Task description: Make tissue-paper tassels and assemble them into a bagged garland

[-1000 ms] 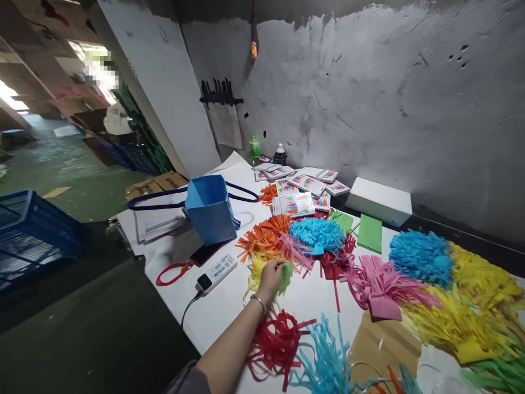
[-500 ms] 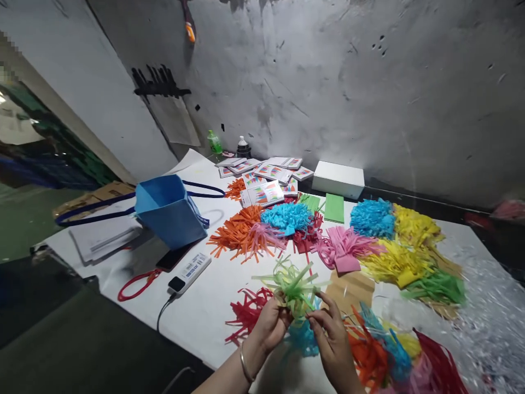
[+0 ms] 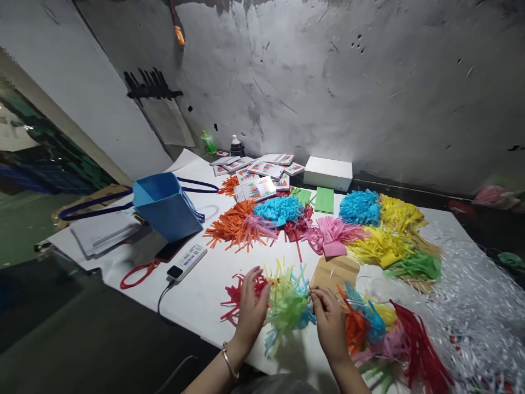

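Note:
My left hand [image 3: 251,306] is raised with its fingers apart, between a red paper tassel [image 3: 231,300] and a light green paper tassel [image 3: 286,305]. It holds nothing. The green tassel hangs spread out and slightly blurred between my hands, with pale yellow strips and blue strips around it. At its right side, my right hand [image 3: 328,317] is closed in a pinch on a thin, dark strand, too small to tell its kind. Right of that hand lie an orange tassel [image 3: 356,328], a blue one [image 3: 374,323] and a dark red one [image 3: 416,339].
Behind the hands lie pink tassels [image 3: 330,235], yellow tassels [image 3: 379,246] and several others, beside brown paper [image 3: 338,272]. Left stand a blue bag [image 3: 168,208] and a white power bank [image 3: 188,261]. Clear shredded plastic [image 3: 479,290] covers the right. Boxed packs [image 3: 257,187] lie near the wall.
My left hand has let go of the green tassel and moved left, its fingers opening. The tassel has dropped lower and spread out. My right hand keeps its pinch beside it.

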Available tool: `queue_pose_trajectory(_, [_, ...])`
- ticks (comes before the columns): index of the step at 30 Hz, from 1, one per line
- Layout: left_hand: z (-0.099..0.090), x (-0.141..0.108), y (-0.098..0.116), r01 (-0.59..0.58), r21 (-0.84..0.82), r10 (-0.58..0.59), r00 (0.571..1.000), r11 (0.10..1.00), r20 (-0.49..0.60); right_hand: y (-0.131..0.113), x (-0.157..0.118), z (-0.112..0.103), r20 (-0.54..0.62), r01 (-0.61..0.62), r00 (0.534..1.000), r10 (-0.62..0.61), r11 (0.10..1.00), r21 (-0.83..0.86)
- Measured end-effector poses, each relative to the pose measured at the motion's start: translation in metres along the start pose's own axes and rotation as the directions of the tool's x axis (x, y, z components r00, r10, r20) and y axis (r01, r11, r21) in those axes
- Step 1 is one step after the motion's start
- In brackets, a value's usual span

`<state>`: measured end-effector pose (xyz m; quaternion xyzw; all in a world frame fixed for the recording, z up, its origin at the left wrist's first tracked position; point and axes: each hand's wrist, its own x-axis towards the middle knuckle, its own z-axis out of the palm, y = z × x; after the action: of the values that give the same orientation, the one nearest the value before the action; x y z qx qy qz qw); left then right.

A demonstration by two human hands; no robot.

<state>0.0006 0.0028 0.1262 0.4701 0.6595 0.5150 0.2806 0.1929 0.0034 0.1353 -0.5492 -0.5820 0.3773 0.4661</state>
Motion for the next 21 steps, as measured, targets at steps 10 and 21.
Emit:
queue_pose_trajectory(10, [0.037,-0.035,0.034,0.59,-0.413,-0.266,0.743,0.694,0.615,-0.014,-0.022,-0.031,0.001,-0.082,0.997,0.082,0.995,0.054])
queue_pose_trajectory(21, [0.044,-0.046,0.043,0.756,-0.381,-0.325,0.598,0.532,0.733,-0.031,-0.033,-0.048,0.144,0.025,0.99,-0.004,0.989,-0.143])
